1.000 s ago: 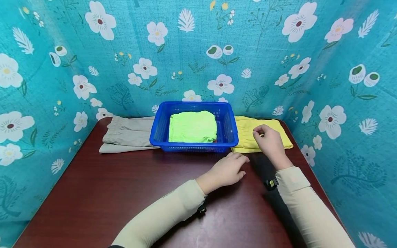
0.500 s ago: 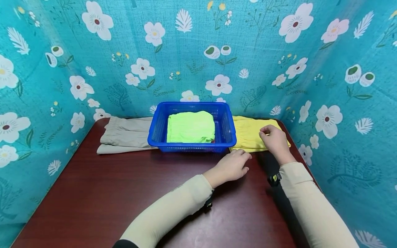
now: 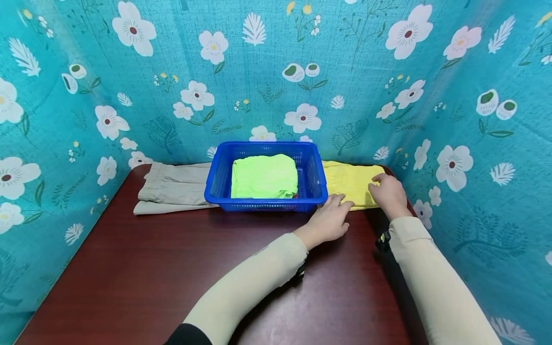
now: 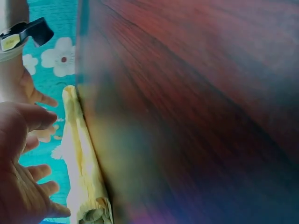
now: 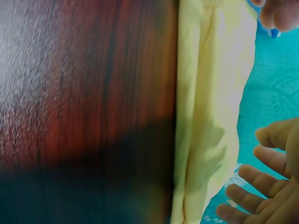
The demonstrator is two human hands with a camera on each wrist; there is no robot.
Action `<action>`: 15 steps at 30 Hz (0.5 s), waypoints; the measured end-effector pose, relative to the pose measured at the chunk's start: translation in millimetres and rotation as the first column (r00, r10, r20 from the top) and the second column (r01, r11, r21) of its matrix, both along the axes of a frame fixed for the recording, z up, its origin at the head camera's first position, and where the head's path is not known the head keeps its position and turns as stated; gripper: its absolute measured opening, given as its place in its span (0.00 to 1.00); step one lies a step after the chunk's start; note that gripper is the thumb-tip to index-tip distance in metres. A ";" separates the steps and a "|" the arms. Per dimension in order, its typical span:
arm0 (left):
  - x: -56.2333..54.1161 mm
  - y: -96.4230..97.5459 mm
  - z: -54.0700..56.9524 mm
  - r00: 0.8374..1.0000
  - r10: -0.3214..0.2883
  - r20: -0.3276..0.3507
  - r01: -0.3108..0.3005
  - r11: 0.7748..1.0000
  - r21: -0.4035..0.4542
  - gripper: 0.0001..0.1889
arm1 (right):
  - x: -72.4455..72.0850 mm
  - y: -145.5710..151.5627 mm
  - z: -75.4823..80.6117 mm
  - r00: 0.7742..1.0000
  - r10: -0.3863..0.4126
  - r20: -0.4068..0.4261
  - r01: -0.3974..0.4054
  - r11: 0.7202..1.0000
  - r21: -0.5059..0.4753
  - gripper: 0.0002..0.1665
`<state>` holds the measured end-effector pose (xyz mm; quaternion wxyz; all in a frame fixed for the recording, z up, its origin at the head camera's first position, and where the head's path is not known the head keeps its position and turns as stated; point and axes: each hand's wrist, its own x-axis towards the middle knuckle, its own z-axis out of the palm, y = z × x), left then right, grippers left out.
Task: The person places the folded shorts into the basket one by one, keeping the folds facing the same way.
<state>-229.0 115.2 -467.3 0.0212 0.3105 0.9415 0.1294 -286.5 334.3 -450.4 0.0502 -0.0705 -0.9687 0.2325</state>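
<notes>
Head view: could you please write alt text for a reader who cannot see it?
A person's left grip is at the near edge, and the right grip at the right end, of a yellow cloth on a dark table. Left of it, a blue basket holds green cloth; beige cloth lies farther left.

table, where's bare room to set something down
Widest: the table left of the left sleeve, in front of the grey garment and blue basket. Another patch: between that sleeve and the right sleeve. Crowded: the back, yellow garment included.
</notes>
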 end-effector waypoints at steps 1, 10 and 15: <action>-1.5 1.9 -0.9 1.000 0.001 -0.004 -0.001 1.000 -0.010 0.31 | -1.2 1.7 -1.6 1.000 0.000 0.002 -0.001 1.000 0.011 0.26; -12.6 8.1 -14.9 0.999 0.022 0.043 -0.020 0.999 -0.039 0.32 | -6.1 9.9 -17.3 0.996 0.028 0.083 -0.028 1.000 0.006 0.31; -19.1 7.8 -22.5 0.996 0.059 0.060 -0.055 0.996 -0.066 0.33 | -9.0 14.3 -24.0 0.987 0.079 0.138 -0.078 0.997 -0.011 0.34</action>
